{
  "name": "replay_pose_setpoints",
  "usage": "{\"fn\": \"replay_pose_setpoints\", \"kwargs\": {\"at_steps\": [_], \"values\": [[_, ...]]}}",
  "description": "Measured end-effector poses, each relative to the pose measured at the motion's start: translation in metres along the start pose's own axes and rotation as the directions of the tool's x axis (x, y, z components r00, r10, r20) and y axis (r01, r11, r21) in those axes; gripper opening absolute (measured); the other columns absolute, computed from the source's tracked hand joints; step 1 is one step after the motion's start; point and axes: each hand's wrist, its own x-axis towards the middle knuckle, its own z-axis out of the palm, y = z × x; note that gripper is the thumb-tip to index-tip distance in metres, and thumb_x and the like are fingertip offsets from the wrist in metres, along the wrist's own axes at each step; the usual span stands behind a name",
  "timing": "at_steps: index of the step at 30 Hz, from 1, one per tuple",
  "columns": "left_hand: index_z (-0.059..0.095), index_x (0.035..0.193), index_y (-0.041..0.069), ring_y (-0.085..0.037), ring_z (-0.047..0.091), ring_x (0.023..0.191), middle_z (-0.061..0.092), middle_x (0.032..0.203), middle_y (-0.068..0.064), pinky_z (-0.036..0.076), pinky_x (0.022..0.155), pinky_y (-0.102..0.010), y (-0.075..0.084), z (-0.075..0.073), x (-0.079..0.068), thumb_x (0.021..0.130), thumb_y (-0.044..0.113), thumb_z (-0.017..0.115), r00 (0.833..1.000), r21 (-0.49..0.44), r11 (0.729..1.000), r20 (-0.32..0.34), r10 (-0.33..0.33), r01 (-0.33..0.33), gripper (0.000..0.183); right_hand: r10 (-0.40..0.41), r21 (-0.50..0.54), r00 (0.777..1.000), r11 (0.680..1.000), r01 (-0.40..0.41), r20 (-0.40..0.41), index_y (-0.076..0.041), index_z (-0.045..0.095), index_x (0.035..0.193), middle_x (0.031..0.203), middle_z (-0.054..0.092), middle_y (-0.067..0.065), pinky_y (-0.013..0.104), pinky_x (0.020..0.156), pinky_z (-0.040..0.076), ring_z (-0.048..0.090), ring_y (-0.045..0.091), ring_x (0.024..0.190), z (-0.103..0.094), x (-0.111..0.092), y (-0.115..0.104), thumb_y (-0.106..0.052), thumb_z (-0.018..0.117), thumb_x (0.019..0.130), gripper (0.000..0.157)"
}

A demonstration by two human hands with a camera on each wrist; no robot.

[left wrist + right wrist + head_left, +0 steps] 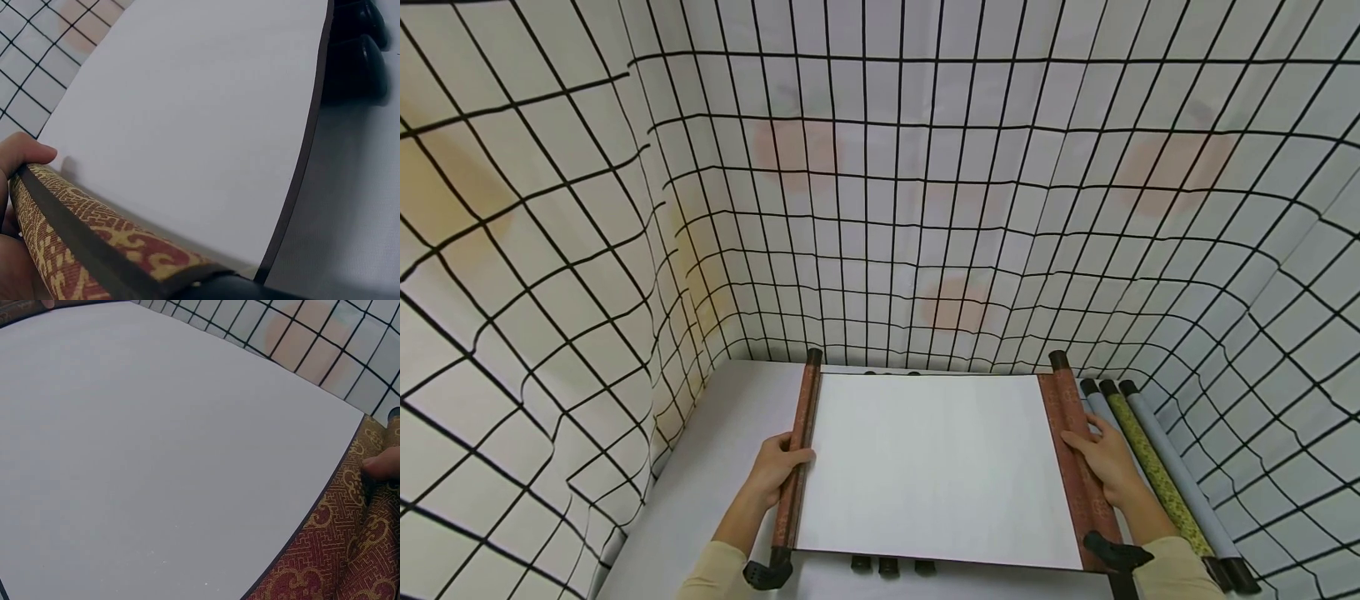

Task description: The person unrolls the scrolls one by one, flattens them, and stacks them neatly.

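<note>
A scroll with a blank white sheet (932, 467) is spread between my hands, its ends wound on rollers covered in red-and-gold brocade with black knobs. My left hand (772, 467) grips the left roller (806, 400), thumb over the sheet side; the left wrist view shows the brocade (94, 225) with a dark band. My right hand (1105, 458) holds the right roller (1071, 400), beside a flat strip of the same brocade (312, 550). In the right wrist view only the thumb (381, 465) of that hand shows clearly. Its other fingers are mostly hidden.
Three black knobs (888, 567) stick out below the sheet's near edge; what they belong to is covered. At the right lie a yellow-green roll (1157, 471) and two grey-blue rolls (1187, 479). Black grid mesh (925, 208) stands around the white table (700, 450).
</note>
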Motion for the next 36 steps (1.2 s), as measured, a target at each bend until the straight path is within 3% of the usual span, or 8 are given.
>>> {"fn": "replay_pose_setpoints", "kwargs": {"at_steps": [10,16,21,24,30,36], "values": [[0.040,0.145,-0.018,-0.034,0.060,0.103,0.056,0.125,-0.029,0.056,0.080,-0.037,-0.0003,-0.0008,0.0003,0.092,0.003,0.070,1.000,-0.004,1.000,0.013,-0.001,0.001,0.065,0.029,0.013,1.000,0.999,-0.029,0.001,-0.004,0.002,0.165,0.153,0.030,0.037,0.044,0.073,0.060,0.068,0.018,0.091,-0.0035,-0.0006,0.0036,-0.035,0.063,0.105,0.092],[0.038,0.146,-0.018,-0.036,0.059,0.108,0.055,0.129,-0.030,0.054,0.083,-0.039,0.0008,0.0004,0.0006,0.092,0.005,0.067,1.000,0.051,0.999,0.010,-0.002,0.001,0.066,0.036,0.003,0.999,0.999,-0.036,-0.001,-0.002,0.003,0.165,0.153,0.031,0.037,0.044,0.074,0.060,0.067,0.018,0.091,-0.0046,-0.0003,0.0055,-0.035,0.063,0.105,0.091],[0.049,0.141,-0.013,-0.032,0.061,0.101,0.061,0.121,-0.024,0.054,0.081,-0.039,0.0012,0.0027,0.0005,0.093,0.019,0.078,1.000,0.111,0.994,0.003,0.004,-0.004,0.065,0.044,0.001,0.999,0.999,-0.044,0.005,-0.001,0.002,0.164,0.153,0.030,0.038,0.044,0.074,0.060,0.068,0.019,0.091,-0.0051,-0.0007,0.0061,-0.035,0.063,0.105,0.092],[0.055,0.136,-0.009,-0.030,0.061,0.096,0.062,0.114,-0.019,0.053,0.077,-0.038,-0.0005,0.0037,0.0007,0.087,0.028,0.087,1.000,0.135,0.991,0.003,0.006,-0.006,0.070,0.043,-0.003,0.999,0.999,-0.043,0.010,-0.001,0.001,0.164,0.153,0.029,0.038,0.044,0.073,0.060,0.068,0.020,0.091,-0.0060,-0.0015,0.0068,-0.036,0.063,0.105,0.093],[0.056,0.134,-0.008,-0.031,0.061,0.094,0.062,0.112,-0.019,0.054,0.077,-0.039,-0.0045,0.0046,0.0021,0.081,0.025,0.092,0.999,0.129,0.991,0.001,0.032,-0.032,0.072,0.037,-0.011,0.999,0.999,-0.037,0.021,-0.002,-0.002,0.164,0.153,0.027,0.038,0.044,0.073,0.060,0.067,0.020,0.091,-0.0071,-0.0020,0.0074,-0.037,0.065,0.104,0.096],[0.048,0.143,-0.009,-0.033,0.060,0.102,0.059,0.121,-0.021,0.054,0.082,-0.042,-0.0009,0.0052,0.0000,0.084,0.019,0.089,1.000,0.114,0.993,-0.006,0.025,-0.024,0.077,0.035,-0.020,0.999,0.999,-0.034,0.017,-0.002,-0.001,0.164,0.155,0.025,0.039,0.043,0.075,0.059,0.066,0.018,0.093,-0.0085,-0.0023,0.0074,-0.038,0.064,0.104,0.096]]}}
